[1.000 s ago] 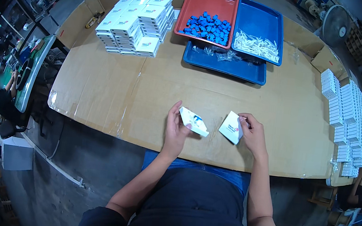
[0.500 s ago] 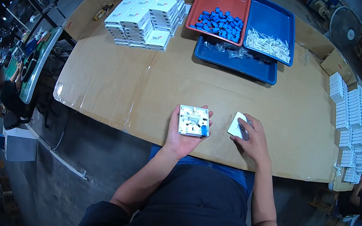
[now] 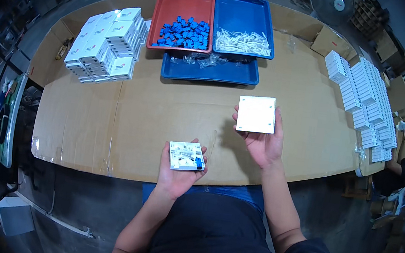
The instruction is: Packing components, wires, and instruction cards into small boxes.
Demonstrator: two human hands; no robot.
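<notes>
While square white panel [image 3: 257, 114] gleams, open white box [image 3: 184, 157] shows blue block [image 3: 199, 163].

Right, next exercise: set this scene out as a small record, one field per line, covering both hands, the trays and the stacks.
Left hand: holds a shallow white case, its inside facing up, a blue part at one corner
Right hand: holds a square white panel, apart from the case
Red tray: small blue pieces
Upper blue tray: slim white pieces
Lower blue tray: clear plastic
Left stack: white boxes
Right stack: white items, in columns
Work surface: brown cardboard
</notes>
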